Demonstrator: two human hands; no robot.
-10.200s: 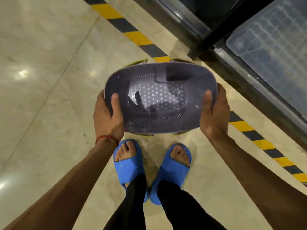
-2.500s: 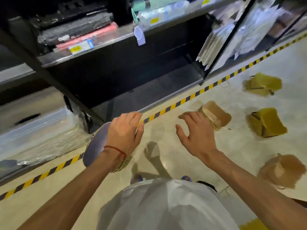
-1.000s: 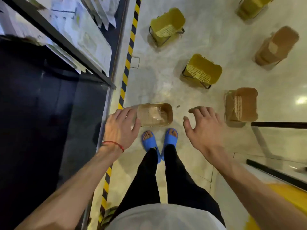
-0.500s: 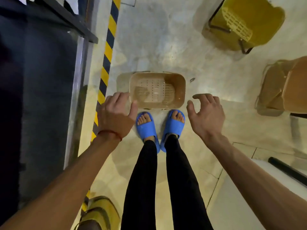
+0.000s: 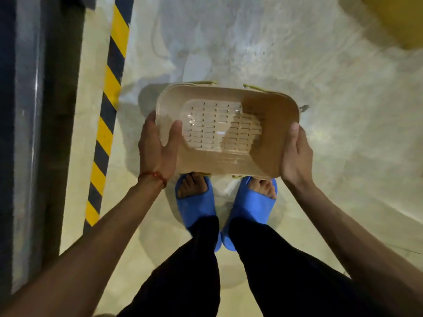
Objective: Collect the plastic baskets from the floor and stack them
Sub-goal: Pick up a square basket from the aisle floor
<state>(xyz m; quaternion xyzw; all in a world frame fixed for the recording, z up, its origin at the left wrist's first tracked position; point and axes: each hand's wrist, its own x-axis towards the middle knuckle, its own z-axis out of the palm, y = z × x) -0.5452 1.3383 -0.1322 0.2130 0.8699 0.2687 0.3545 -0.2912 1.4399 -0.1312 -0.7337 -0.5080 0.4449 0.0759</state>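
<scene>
A tan plastic basket (image 5: 229, 131) with a slotted bottom is gripped at its two short ends, open side up, above the person's feet. The left hand (image 5: 158, 145) clasps the left end, its thumb hooked over the rim and lying inside against the wall, the palm and fingers on the outside. The right hand (image 5: 296, 154) clasps the opposite end, thumb tip resting on the rim, the fingers hidden behind the wall. A red thread bracelet (image 5: 153, 176) circles the left wrist just below that grip.

Thin yellow-green wire handles (image 5: 253, 87) show along the basket's far edge, beyond both hands, folded down. Directly beneath the held basket, between the two forearms, stand blue slide sandals (image 5: 196, 202) under black trouser legs (image 5: 183, 271).

Out past the left hand runs a strip of yellow-and-black hazard tape (image 5: 107, 115) on the pale polished floor (image 5: 332, 88), and beyond that the dark base of a shelving unit (image 5: 34, 133). Far past the right hand, at the top corner, a blurred yellow shape (image 5: 398, 17) sits; what it is cannot be told.

No brand, label or writing is legible on anything here.
</scene>
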